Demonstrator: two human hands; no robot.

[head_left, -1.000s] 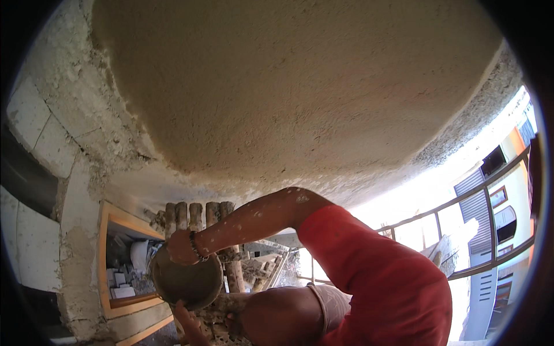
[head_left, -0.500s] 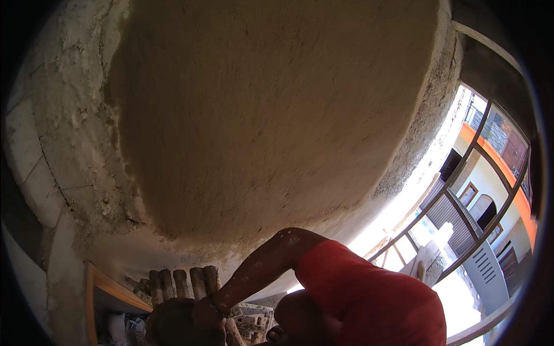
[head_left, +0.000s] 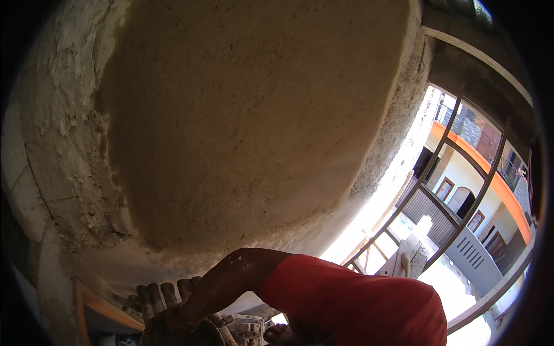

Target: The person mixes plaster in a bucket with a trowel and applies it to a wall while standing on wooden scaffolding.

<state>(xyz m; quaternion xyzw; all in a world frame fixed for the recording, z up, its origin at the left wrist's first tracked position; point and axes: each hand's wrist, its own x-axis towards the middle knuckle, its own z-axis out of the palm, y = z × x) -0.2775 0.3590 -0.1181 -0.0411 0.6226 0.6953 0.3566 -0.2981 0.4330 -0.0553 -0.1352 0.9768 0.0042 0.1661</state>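
My right arm, in a red sleeve [head_left: 352, 300], reaches from the lower right across to the lower left, with pale spatters near the elbow. At its end my right hand [head_left: 176, 319] is in deep shadow at a dark, rounded container [head_left: 156, 333], whose kind I cannot make out. The fingers are hidden, so their grip does not show. My left hand is out of view. Above the arm rises a wall with a large brown patch of plaster [head_left: 248, 127], edged on the left by rough, pale old wall [head_left: 75, 144].
Several round wooden poles [head_left: 154, 299] stand behind the container, beside a brown wooden frame [head_left: 107, 307]. Bare toes [head_left: 280, 333] show at the lower edge. To the right, a metal-framed opening [head_left: 444, 141] gives onto a bright yard and a building with an orange band [head_left: 487, 167].
The view has shifted, so the wall and the opening appear further left. My right arm sits lower, and my right hand has moved left over the dark container.
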